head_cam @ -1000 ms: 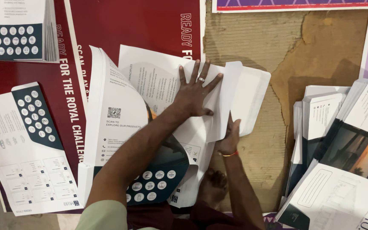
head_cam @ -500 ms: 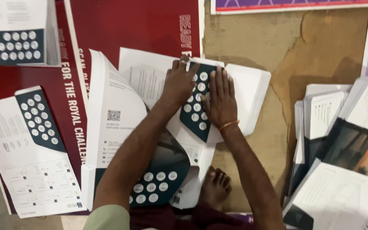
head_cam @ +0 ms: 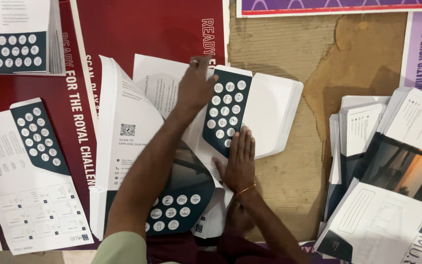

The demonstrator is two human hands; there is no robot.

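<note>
Head view: the left hand (head_cam: 196,88) was laid flat, fingers spread, on the upper edge of a folded white leaflet (head_cam: 235,117) with a dark panel of round icons — nothing was held in its grip. The right hand (head_cam: 240,164) was pressed open-palmed on the leaflet's lower edge, atop the middle leaflet stack (head_cam: 279,117) on the brown worktop (head_cam: 299,54).

Left hand (head_cam: 196,88) stretched forward, palm down, fingers spread; right hand (head_cam: 238,161) flat, fingers together, wrist bent
</note>
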